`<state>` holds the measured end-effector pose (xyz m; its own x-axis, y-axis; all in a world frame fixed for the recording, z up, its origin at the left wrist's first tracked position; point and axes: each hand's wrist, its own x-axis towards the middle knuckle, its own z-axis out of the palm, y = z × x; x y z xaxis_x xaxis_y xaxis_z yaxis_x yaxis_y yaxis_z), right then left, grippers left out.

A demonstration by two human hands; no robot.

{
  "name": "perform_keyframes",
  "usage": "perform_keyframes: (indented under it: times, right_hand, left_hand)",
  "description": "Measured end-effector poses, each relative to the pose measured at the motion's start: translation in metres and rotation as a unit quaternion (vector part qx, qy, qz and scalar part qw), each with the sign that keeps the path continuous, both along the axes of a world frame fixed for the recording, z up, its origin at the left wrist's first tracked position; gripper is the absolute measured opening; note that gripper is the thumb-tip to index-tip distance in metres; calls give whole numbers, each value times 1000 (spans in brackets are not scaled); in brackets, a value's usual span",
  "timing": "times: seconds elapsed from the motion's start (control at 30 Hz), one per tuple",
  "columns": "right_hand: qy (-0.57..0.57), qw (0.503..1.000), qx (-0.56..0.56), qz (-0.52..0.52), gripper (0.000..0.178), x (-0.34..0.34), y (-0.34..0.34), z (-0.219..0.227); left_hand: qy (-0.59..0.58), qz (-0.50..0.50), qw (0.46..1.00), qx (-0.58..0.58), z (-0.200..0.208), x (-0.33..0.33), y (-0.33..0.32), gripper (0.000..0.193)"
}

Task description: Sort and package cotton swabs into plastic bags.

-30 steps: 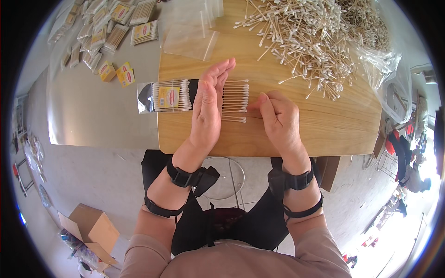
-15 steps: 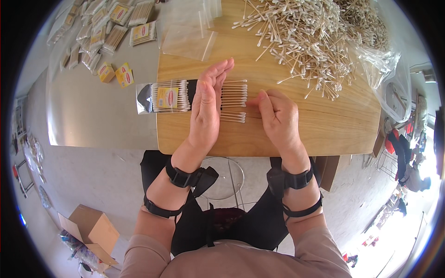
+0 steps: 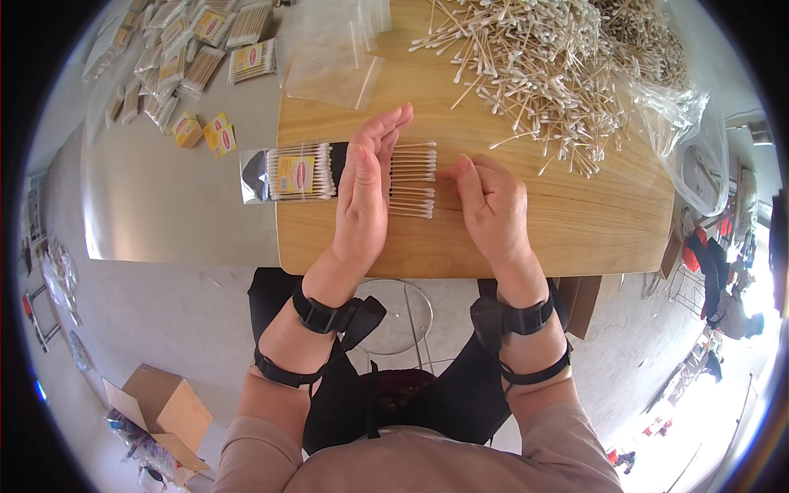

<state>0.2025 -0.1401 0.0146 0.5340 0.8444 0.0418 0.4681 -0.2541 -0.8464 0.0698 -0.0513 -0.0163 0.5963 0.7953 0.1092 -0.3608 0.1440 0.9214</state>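
My left hand (image 3: 366,185) stands on its edge on the wooden table, fingers straight and together. It lies across a row of cotton swabs (image 3: 413,164), whose white tips stick out to its right. My right hand (image 3: 497,201) is beside those tips, its fingers curled and the index finger pointing left at them; nothing shows in its grip. Left of my left hand is a clear bag (image 3: 255,177) with a black part. On it lies a layer of swabs with a yellow label card (image 3: 295,174) on top. My left hand hides the middle of the row.
A large heap of loose swabs (image 3: 542,74) fills the far right, beside a clear plastic bag (image 3: 686,123). Clear zip bags (image 3: 333,76) lie at the far middle. Packed swab bundles (image 3: 201,70) and yellow card stacks (image 3: 187,130) are on the metal surface at left.
The gap between the lower swabs and the rest of the row has narrowed, and the tips sit more evenly. Both hands have barely moved.
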Motion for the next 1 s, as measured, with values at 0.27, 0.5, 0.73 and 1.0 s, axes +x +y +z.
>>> perform_keyframes:
  times: [0.27, 0.5, 0.73, 1.0]
  right_hand:
    - [5, 1000, 6, -2, 25, -1, 1, 1]
    - [-31, 999, 6, 11, 25, 1, 2, -3]
    - [-44, 999, -19, 5, 25, 0, 5, -2]
    - [-30, 1000, 4, -2, 21, 2, 8, -3]
  left_hand:
    - [2, 0, 1000, -2, 0, 0, 0, 63]
    - [32, 21, 999, -2, 2, 2, -2, 68]
    - [31, 24, 999, 2, 2, 2, -2, 67]
    - [14, 23, 1000, -1, -2, 2, -3, 66]
